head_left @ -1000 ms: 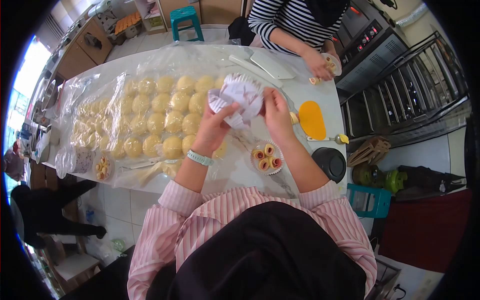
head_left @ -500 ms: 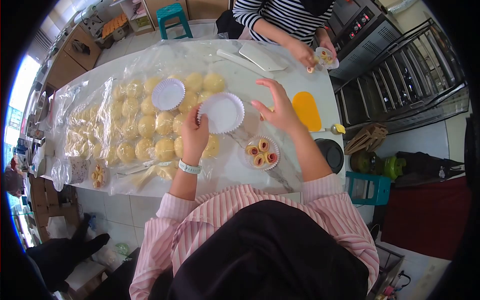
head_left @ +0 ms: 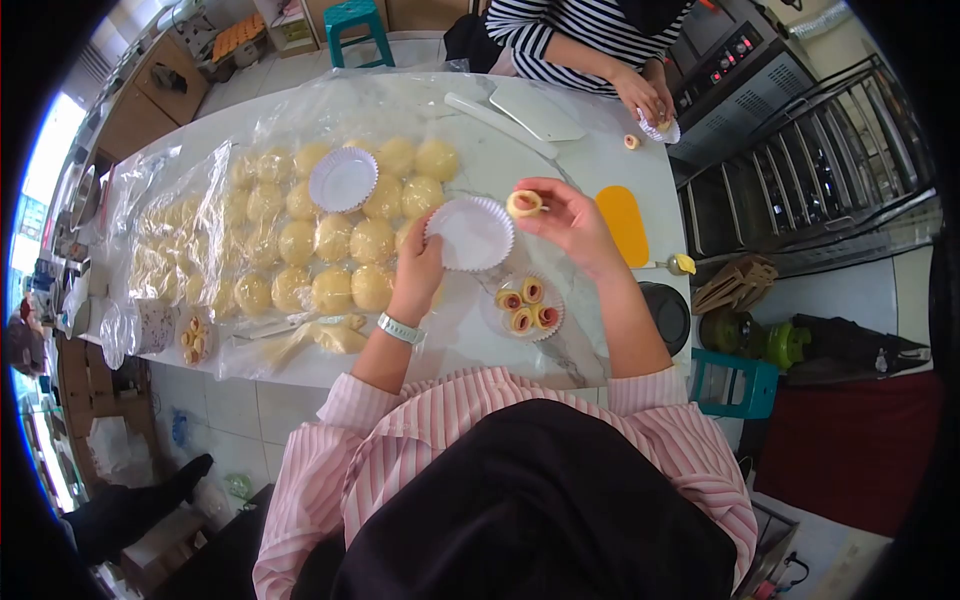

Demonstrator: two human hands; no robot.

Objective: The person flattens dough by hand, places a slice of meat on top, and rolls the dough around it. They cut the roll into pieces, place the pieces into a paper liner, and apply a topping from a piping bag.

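Observation:
My left hand grips the near-left rim of a white fluted paper cup, whose visible inside is bare. In my right hand a small rolled dough piece with a reddish filling is pinched between thumb and fingers, just right of the cup's rim. Below the two hands, another paper cup on the table holds several such rolls standing with their spiral ends up. A third paper cup lies on plastic-covered dough balls to the left.
A co-worker's hands work over a paper cup at the far right, beside a lone roll. A white cutting board, yellow scraper and dark round bowl are on the table. Racks stand right.
My right hand, open before, now pinches a dough roll and has come near the cup. My left hand and its cup have shifted slightly right. The co-worker's hands have closed around their cup.

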